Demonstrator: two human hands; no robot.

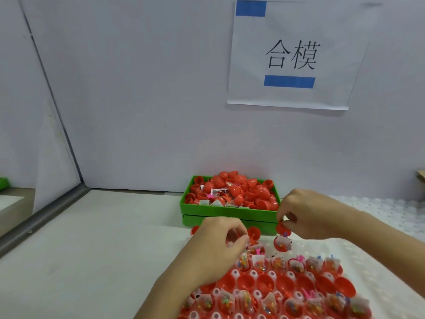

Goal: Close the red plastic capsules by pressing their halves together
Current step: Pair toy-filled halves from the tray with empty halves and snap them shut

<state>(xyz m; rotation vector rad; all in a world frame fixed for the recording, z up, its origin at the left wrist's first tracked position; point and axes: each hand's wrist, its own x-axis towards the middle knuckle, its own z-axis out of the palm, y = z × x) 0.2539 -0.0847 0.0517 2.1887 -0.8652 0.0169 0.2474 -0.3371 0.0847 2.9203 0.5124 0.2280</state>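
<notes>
Your right hand (305, 215) pinches a red capsule half (283, 228) in curled fingers; your left hand (220, 240) curls around another (230, 241). Below, a tray (271, 275) holds filled halves. Behind, a green box (230, 211) is heaped with capsules. The sign (292, 55) reads "合模".

Bin (230, 209) behind capsule tray (271, 276), on table (92, 238)

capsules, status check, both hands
Left hand gripping a capsule half. Right hand pinching red half above filled half. Not pressed yet. Nothing blocking.
</notes>
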